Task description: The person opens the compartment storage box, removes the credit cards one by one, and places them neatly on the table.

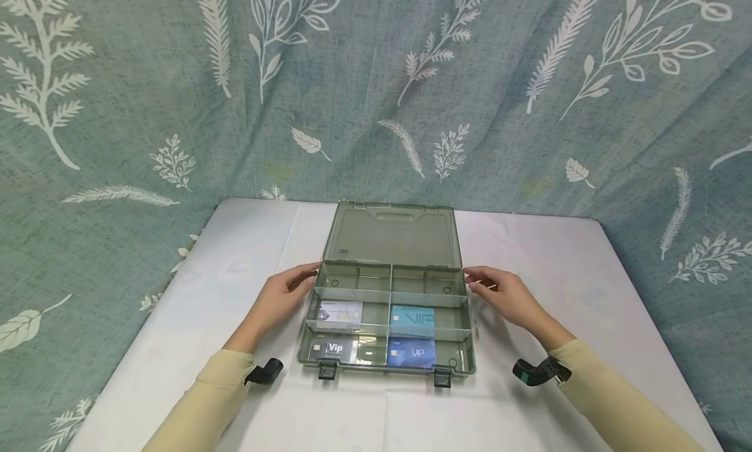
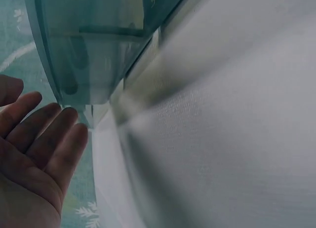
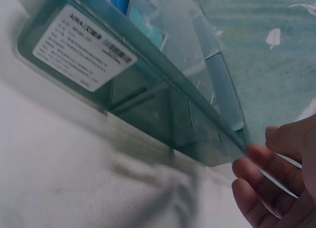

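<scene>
A translucent grey-green plastic compartment box (image 1: 455, 351) sits on the table with its lid (image 1: 393, 240) folded back. In the middle row lie a pale VIP card (image 1: 341, 312) on the left and a teal VIP card (image 1: 412, 319) on the right. The front row has a dark Vip card (image 1: 333, 348) on the left and a blue VIP card (image 1: 411, 353) on the right. My left hand (image 1: 281, 295) is at the box's back left side, fingers loosely extended. Opposite it, my right hand (image 1: 505, 297) has its relaxed fingertips right at the back right edge. Neither hand grips anything.
Two latches (image 1: 327, 371) hang down at the box's front edge. A white label (image 3: 84, 48) is stuck on the box's right side. The white-covered table (image 1: 546, 256) meets a green leaf-patterned cloth (image 1: 364, 112) behind. A black strap (image 1: 542, 371) is around the right wrist.
</scene>
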Tool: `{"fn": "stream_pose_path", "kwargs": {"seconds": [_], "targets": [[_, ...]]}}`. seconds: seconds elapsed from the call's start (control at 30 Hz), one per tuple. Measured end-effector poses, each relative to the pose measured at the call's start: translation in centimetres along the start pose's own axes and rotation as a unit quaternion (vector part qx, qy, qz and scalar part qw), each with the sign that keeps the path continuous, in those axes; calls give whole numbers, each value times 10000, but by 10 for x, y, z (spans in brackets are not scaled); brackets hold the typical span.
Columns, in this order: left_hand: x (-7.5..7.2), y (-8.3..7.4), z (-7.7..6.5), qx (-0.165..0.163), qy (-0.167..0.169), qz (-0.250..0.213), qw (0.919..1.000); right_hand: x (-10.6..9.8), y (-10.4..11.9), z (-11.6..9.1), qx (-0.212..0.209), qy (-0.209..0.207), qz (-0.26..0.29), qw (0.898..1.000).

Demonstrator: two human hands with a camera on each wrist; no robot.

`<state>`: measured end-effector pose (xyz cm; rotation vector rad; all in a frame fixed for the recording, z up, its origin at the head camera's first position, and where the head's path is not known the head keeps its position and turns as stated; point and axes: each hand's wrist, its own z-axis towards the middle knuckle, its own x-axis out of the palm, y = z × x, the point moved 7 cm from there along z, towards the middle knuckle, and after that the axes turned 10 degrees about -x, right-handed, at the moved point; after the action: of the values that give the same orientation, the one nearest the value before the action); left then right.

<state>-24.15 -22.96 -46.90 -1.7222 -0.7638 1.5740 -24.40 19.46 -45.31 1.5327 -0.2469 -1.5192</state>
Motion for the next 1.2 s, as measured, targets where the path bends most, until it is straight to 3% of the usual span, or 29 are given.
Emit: {"fn": "stream_pose_path", "kwargs": {"seconds": [0.43, 0.8, 1.2], "targets": [[4, -7, -20, 266, 94, -99, 9996, 6, 18, -10, 63, 328, 333, 9989], [10, -4, -28, 317, 226, -372, 9985, 11, 27, -14, 57, 435, 448, 9980], [12, -2, -37, 408, 348, -294, 9981, 20, 38, -17, 130, 732, 727, 9946]]}}
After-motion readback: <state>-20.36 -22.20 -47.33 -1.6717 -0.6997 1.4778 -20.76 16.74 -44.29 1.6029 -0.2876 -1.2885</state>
